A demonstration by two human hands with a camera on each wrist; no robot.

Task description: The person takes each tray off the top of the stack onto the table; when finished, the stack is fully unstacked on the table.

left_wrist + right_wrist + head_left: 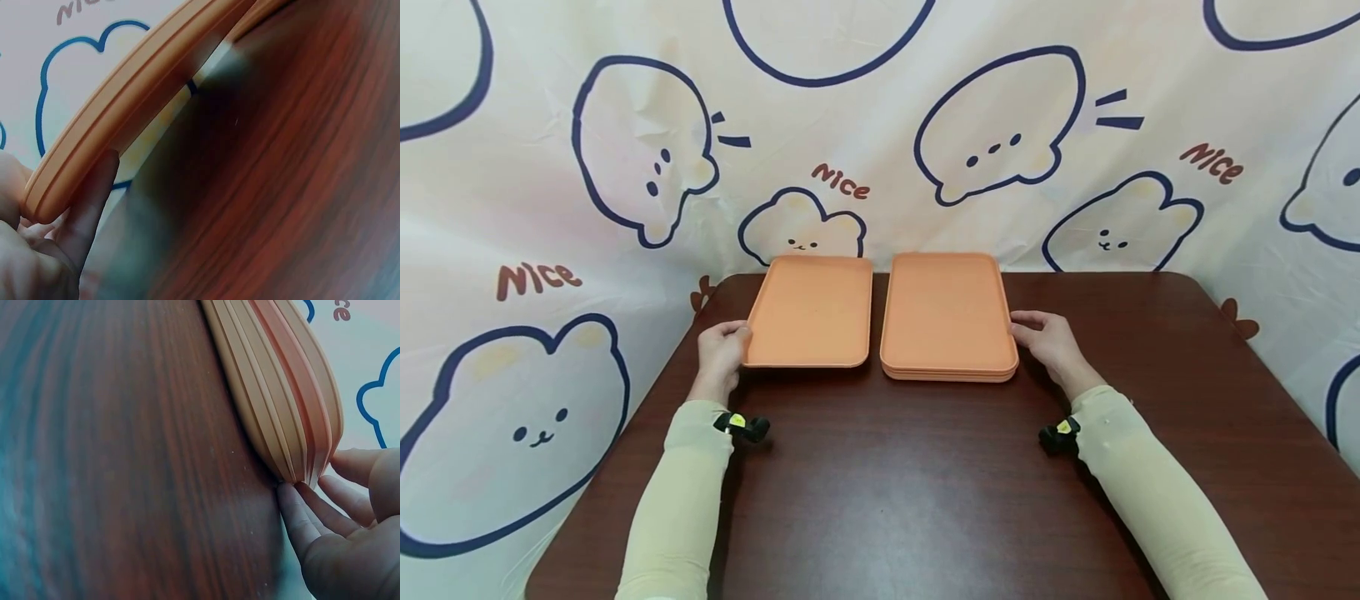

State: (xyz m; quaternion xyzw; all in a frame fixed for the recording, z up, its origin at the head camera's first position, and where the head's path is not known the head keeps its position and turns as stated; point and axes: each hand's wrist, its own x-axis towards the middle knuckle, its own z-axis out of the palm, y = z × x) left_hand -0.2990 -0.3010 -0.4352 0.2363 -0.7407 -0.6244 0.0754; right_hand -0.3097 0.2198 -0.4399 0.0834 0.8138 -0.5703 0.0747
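Observation:
In the head view my left hand (721,354) holds an orange rectangular tray (811,312) by its left edge. The left wrist view shows this tray (106,119) raised off the table, with fingers beneath it and the thumb side by its rim. To the right lies a stack of similar orange trays (947,312) on the table. My right hand (1051,346) touches the stack's right side. In the right wrist view its fingertips rest against the layered rims of the stack (281,387), thumb near the top rim and other fingers lower down, not wrapped round it.
Under the trays is a dark brown wooden table (880,483). A pale curtain with bear drawings (880,125) hangs behind the table and at its sides. Only a narrow gap separates the held tray from the stack.

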